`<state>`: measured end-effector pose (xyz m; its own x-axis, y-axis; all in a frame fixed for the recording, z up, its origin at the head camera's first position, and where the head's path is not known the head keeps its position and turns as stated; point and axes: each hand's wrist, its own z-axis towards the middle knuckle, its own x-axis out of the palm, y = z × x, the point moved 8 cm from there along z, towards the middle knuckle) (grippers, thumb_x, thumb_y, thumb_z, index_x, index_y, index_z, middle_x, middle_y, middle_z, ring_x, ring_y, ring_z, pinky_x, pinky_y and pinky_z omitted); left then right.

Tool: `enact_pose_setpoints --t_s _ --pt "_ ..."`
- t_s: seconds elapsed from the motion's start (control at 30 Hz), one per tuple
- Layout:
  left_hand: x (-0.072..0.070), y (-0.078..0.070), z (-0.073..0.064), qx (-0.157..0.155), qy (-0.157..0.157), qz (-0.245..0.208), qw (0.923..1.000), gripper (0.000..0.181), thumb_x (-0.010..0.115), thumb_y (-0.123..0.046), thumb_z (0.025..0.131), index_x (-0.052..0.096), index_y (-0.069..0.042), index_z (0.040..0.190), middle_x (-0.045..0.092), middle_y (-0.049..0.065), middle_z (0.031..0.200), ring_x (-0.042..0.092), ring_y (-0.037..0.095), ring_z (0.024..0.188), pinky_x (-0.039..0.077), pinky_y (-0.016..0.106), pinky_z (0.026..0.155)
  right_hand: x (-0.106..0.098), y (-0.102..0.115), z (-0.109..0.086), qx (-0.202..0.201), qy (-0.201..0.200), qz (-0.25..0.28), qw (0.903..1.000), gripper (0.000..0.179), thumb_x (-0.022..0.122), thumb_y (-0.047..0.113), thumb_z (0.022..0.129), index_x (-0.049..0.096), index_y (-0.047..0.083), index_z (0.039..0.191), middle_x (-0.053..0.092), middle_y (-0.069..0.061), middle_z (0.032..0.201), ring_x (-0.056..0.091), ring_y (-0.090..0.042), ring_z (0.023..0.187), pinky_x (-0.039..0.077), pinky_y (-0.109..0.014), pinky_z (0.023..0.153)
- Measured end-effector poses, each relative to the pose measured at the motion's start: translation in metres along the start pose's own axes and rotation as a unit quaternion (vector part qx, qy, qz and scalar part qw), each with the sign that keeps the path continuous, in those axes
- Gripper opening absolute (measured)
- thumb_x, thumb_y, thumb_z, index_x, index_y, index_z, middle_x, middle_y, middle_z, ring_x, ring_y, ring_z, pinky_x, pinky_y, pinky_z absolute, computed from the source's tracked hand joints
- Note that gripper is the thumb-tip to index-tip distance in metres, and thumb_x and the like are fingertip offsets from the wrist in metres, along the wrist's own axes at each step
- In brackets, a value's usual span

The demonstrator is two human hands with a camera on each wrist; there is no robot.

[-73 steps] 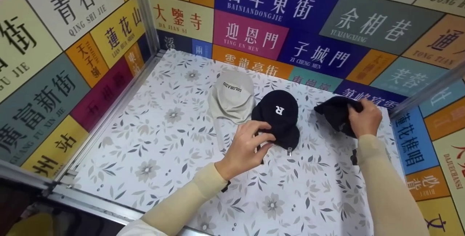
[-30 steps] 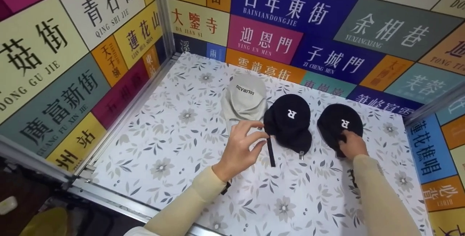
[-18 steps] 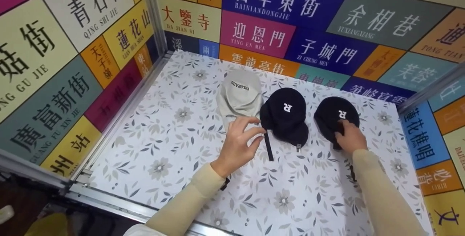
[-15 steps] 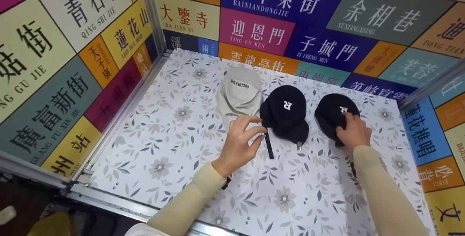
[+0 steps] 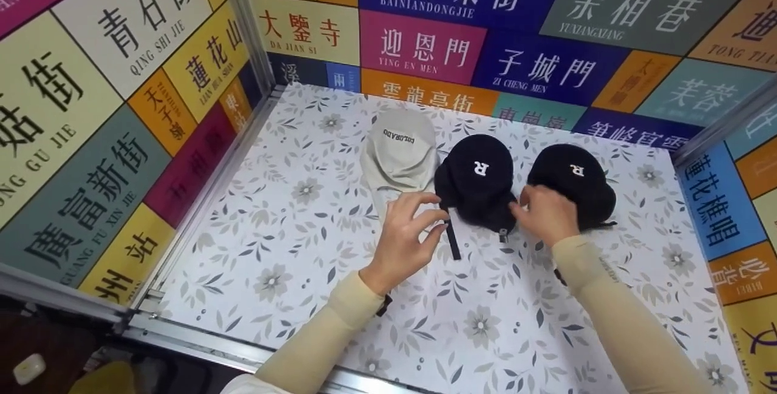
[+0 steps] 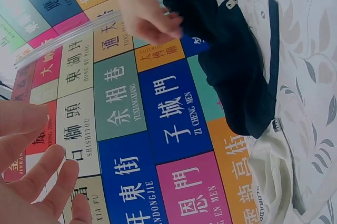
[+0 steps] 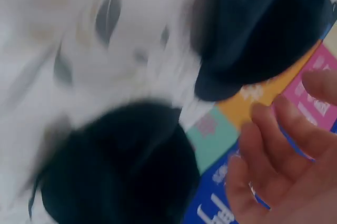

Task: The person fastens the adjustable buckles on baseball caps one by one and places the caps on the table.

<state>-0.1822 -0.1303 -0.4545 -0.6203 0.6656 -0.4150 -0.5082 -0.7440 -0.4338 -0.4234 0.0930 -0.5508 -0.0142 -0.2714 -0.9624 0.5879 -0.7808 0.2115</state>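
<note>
A person's left hand [image 5: 410,236] is near the front left of the middle black cap [image 5: 473,200], thumb and fingers parted, holding nothing. The right hand [image 5: 546,215], fingers also parted around nothing, is near that cap's right side. Right of the middle cap sits another black cap [image 5: 564,181]; left, a beige cap [image 5: 400,148] reading COLORADO; behind, a colourful lettered wall [image 5: 419,45].
</note>
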Motion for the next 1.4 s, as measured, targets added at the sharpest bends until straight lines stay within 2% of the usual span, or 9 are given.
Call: enact_pose_setpoints --t_s 0.17,0.33,0.53,0.73,0.93,1.03,1.17,1.4 --pt "0.001 -0.001 -0.002 -0.006 -0.003 -0.001 1.0000 0.017 0.077 -0.006 0.085 0.074 -0.017 0.098 0.062 0.001 0.121 0.055 0.019 0.117 0.039 0.041 0.086 0.032 0.009 -0.012 -0.006 0.044 -0.018 0.9989 0.034 0.074 0.045 0.085 0.060 0.018 0.070 0.061 -0.003 0.071 0.060 -0.032 0.064 0.043 -0.051 0.053" --pt "0.002 -0.001 -0.006 -0.008 -0.002 -0.002 1.0000 0.020 0.078 -0.004 0.083 0.074 -0.016 0.098 0.061 0.001 0.121 0.056 0.021 0.116 0.039 0.041 0.086 0.049 0.009 -0.018 -0.015 0.042 -0.031 0.9985 0.037 0.077 0.044 0.081 0.057 0.017 0.065 0.058 -0.002 0.064 0.057 -0.030 0.056 0.041 -0.049 0.047" --pt "0.002 -0.001 -0.007 -0.009 0.001 -0.005 0.9999 0.017 0.077 -0.004 0.084 0.073 -0.016 0.096 0.061 0.001 0.121 0.056 0.022 0.116 0.039 0.042 0.086 0.061 0.009 -0.024 -0.027 0.044 -0.032 0.9981 0.038 0.076 0.040 0.079 0.052 0.018 0.058 0.054 -0.003 0.058 0.052 -0.029 0.049 0.038 -0.046 0.041" --pt "0.002 -0.002 -0.005 -0.003 0.004 -0.004 1.0000 0.017 0.078 -0.005 0.084 0.073 -0.015 0.097 0.061 0.002 0.121 0.056 0.022 0.117 0.040 0.044 0.090 0.063 0.017 -0.021 -0.051 0.057 -0.043 0.9962 0.028 0.070 0.029 0.076 0.052 0.014 0.059 0.058 -0.010 0.066 0.054 -0.035 0.052 0.042 -0.054 0.045" --pt "0.001 -0.001 -0.004 -0.005 0.008 -0.004 0.9999 0.015 0.076 -0.008 0.087 0.074 -0.016 0.099 0.062 0.004 0.121 0.055 0.021 0.118 0.040 0.043 0.091 0.063 0.025 -0.020 -0.074 0.075 -0.060 0.9927 0.027 0.070 0.029 0.075 0.057 0.008 0.064 0.058 -0.011 0.068 0.055 -0.035 0.055 0.044 -0.055 0.048" --pt "0.000 0.001 -0.004 -0.010 0.006 0.000 0.9999 0.014 0.075 -0.008 0.088 0.074 -0.016 0.099 0.062 0.003 0.121 0.055 0.019 0.118 0.040 0.043 0.090 0.055 0.030 -0.019 -0.084 0.071 -0.059 0.9922 0.026 0.069 0.028 0.078 0.055 0.010 0.065 0.058 -0.009 0.069 0.058 -0.035 0.058 0.046 -0.054 0.051" --pt "0.000 0.002 -0.003 -0.016 -0.001 -0.001 0.9999 0.012 0.074 -0.008 0.088 0.075 -0.015 0.098 0.062 0.002 0.120 0.055 0.019 0.116 0.040 0.043 0.089 0.033 0.042 -0.014 -0.101 0.041 -0.048 0.9929 0.026 0.067 0.026 0.083 0.051 0.014 0.067 0.057 -0.006 0.072 0.059 -0.033 0.060 0.046 -0.054 0.052" --pt "0.005 -0.003 0.000 -0.002 -0.003 -0.009 1.0000 0.010 0.071 -0.010 0.092 0.073 -0.017 0.098 0.062 0.000 0.119 0.056 0.019 0.115 0.040 0.043 0.085 -0.016 0.062 0.005 -0.124 -0.020 -0.011 0.9921 0.023 0.061 0.021 0.086 0.048 0.017 0.067 0.048 0.000 0.068 0.047 -0.023 0.052 0.039 -0.045 0.048"
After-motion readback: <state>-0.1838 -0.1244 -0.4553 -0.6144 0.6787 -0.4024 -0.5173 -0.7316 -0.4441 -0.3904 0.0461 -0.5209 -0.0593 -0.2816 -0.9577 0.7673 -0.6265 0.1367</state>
